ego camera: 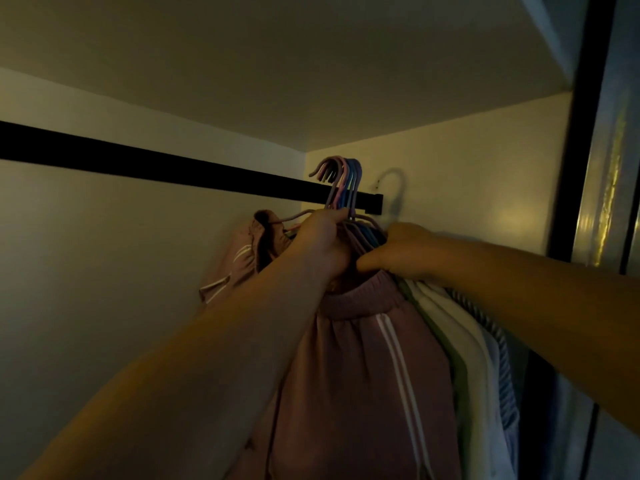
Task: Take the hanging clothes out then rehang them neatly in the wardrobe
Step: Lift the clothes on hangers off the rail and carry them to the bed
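Observation:
A bundle of several pastel hangers (343, 181) has its hooks raised above the black wardrobe rail (156, 161), close to the rail's right end. My left hand (322, 237) grips the hanger necks just under the hooks. My right hand (398, 251) grips the hangers' right shoulders beside it. Below hang a mauve garment with white stripes (363, 368), a pale green and a white garment (460, 344), and a striped one at the far right. Part of the mauve garment bunches up behind my left wrist.
The rail runs from the left edge to a bracket (375, 202) on the right side wall. The wardrobe's top panel (277, 64) lies close above. A dark door frame (575, 150) stands at the right.

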